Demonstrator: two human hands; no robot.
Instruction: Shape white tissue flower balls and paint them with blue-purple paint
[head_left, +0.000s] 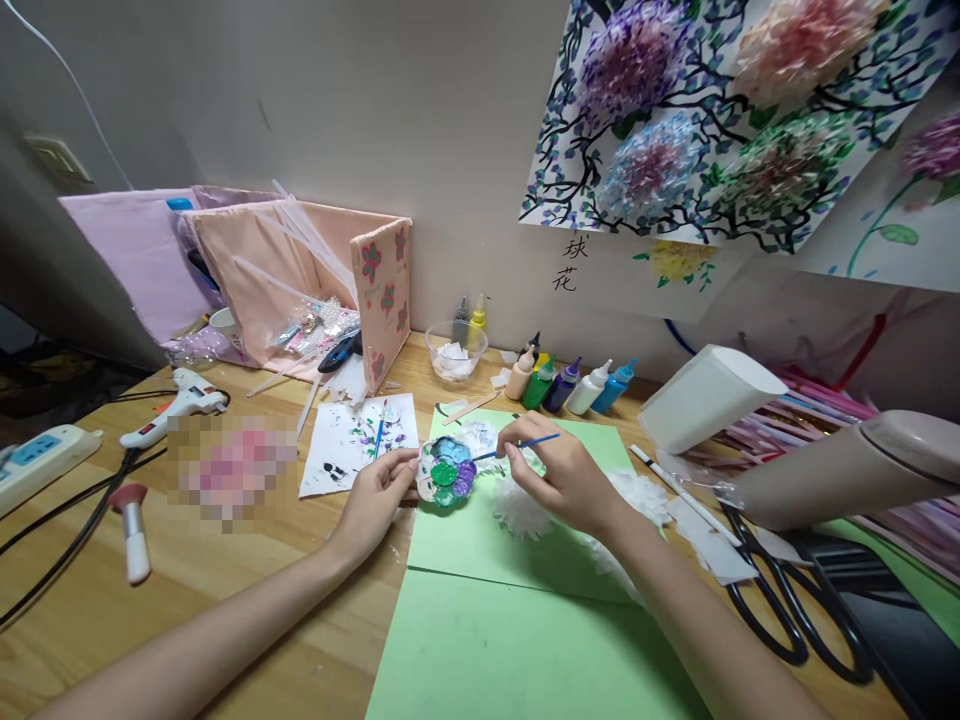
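Observation:
My left hand [379, 492] pinches the left rim of a small flower-shaped paint palette [445, 473] with green, purple and blue paint in its wells. In my right hand [559, 470] is a thin blue paintbrush [536, 440], its tip close to the palette's right edge; whether it touches the paint I cannot tell. White fluffy paper flowers [521, 508] lie on green paper [480, 545] below and beside my right hand, which partly hides them. A second blue brush [380, 430] rests on a paint-smeared white sheet [330, 460].
Several paint bottles [574, 388] and a clear bowl [455, 350] of white scraps stand near the wall. Black-handled scissors [795, 600], a grey-brown bottle [840, 470] and a white cup [709, 395] are at right. A glue gun [176, 405], makeup brush [133, 530] and pink fabric box [382, 300] are left.

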